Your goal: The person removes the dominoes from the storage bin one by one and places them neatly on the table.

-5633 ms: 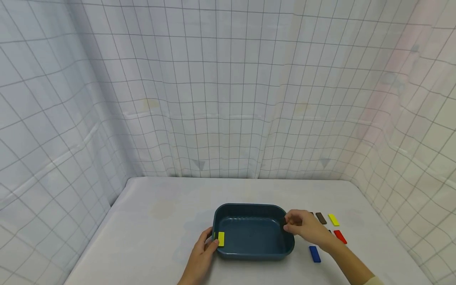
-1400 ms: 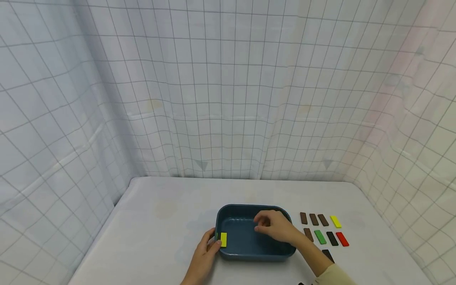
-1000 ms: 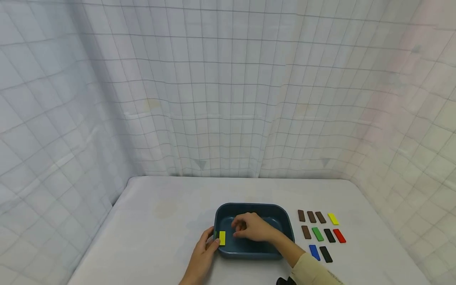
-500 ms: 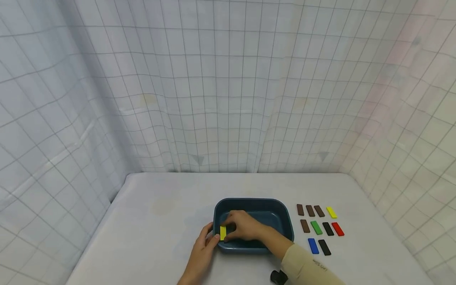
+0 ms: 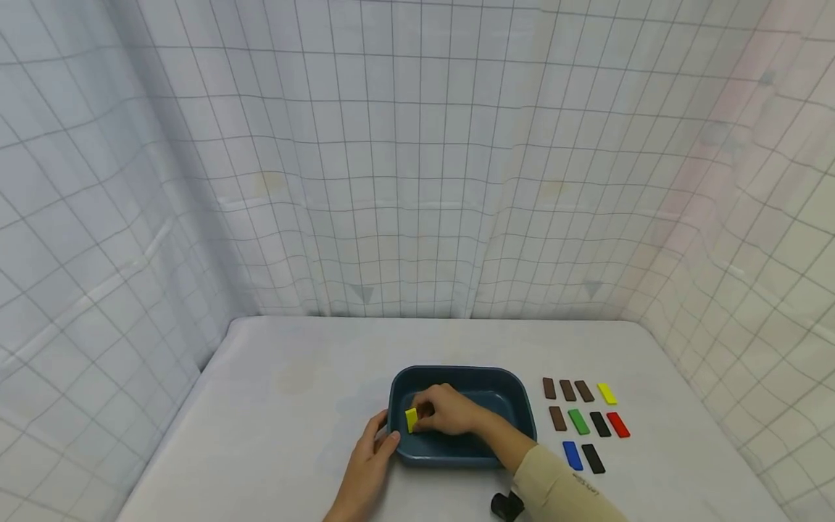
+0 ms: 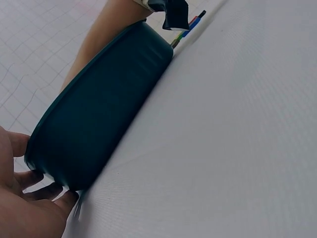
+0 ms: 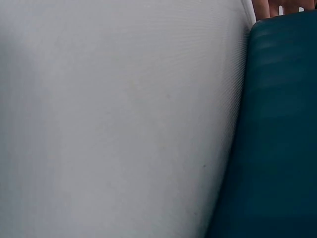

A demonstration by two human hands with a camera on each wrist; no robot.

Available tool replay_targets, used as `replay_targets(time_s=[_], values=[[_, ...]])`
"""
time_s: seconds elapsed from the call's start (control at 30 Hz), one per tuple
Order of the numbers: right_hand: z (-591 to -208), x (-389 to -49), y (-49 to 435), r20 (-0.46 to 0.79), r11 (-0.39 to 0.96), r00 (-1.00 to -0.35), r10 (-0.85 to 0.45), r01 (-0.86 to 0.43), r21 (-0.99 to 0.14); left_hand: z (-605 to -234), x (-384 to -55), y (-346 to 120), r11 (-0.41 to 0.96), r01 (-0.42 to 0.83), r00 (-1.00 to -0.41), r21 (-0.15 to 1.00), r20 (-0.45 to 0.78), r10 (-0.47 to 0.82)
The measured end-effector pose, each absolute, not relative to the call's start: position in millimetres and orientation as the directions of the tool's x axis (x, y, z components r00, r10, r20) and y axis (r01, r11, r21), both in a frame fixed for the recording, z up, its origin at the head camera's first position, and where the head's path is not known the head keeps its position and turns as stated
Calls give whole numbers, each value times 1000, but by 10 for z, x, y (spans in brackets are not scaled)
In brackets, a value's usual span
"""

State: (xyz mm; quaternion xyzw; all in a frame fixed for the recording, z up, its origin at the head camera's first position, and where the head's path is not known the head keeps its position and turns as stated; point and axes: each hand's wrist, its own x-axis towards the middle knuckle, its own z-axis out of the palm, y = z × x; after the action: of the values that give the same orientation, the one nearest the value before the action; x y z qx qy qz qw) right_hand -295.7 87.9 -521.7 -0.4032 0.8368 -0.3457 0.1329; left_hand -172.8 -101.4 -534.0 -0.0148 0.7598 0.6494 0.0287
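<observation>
A dark blue-green rectangular tub (image 5: 457, 461) rests on the white table. My left hand (image 5: 367, 464) grips its left end, thumb at the rim; in the left wrist view the fingertips (image 6: 67, 198) lie against the outer wall (image 6: 94, 109). Inside the tub, near that same end, my right hand (image 5: 450, 410) pinches a small yellow rectangular tile (image 5: 411, 420) between thumb and fingers. The tile leans slightly, and its right side is hidden by the hand. Only the tub's outer wall (image 7: 282, 129) and some left-hand fingers (image 7: 275, 7) show in the right wrist view.
Right of the tub lie flat tiles in loose rows: several brown ones (image 5: 567, 390), a yellow one (image 5: 607, 394), green (image 5: 578, 421), red (image 5: 617, 424), blue (image 5: 572, 455) and two black (image 5: 593, 458). A black device (image 5: 505, 505) sits at the right wrist. Gridded curtains (image 5: 417, 181) surround the table.
My right hand has crossed leftward inside the tub from its right side and taken hold of the yellow tile, which has shifted a little rightward from the left wall. My left hand has stayed put.
</observation>
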Motion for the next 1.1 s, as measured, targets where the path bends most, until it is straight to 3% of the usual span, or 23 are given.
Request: replay_targets(time_s=[0.23, 0.8, 1.1], values=[[-5169, -2960, 903, 80, 384, -633, -770, -560, -734, -5335, -1730, -1005, 158, -86, -996, 984, -87, 3], [-4941, -2896, 1259, 101, 356, -787, -608, -384, -852, -5319, -1708, -981, 151, -101, -995, 983, -98, -27], [-4872, -2768, 1662, 104, 406, -846, -523, -354, -842, -5306, -1680, -984, 146, -81, -997, 986, -79, -23]])
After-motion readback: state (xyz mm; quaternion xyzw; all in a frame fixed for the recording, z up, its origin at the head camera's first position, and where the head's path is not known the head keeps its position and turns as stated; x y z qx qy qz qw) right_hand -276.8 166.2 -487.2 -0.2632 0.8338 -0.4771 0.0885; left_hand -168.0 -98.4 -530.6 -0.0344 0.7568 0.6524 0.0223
